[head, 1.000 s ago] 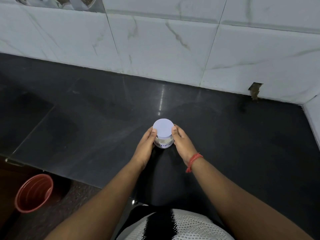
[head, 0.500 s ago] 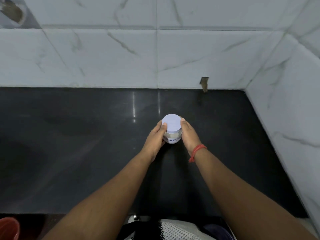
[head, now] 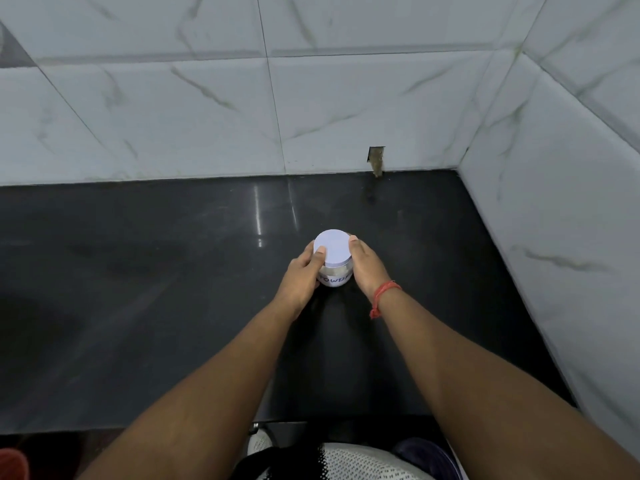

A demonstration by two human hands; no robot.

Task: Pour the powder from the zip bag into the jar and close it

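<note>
So the jar is sitting upright on the dark desk, a bit toward the back wall and the right-hand corner, with its pale flat lid already on top and a white label with handwritten letters facing the camera. Both hands are wrapped around it: the left hand hugs the left side with the thumb up on the lid edge, and the right hand grips the right side, thumb resting on the lid rim too. My guess is that's a two-handed hold to keep the jar steady while the lid gets seated or twisted, or just to set it down neatly, can't tell which. Something pale shows through the clear band under the lid, probably the powder. No zip bag anywhere in view, so pouring looks done. Around it there's not much: white marble-look tile walls, a small chipped notch at the wall's base behind the jar, a red thread band on the right wrist, and a sliver of a red bucket bottom left. Nothing blocks the jar.
</note>
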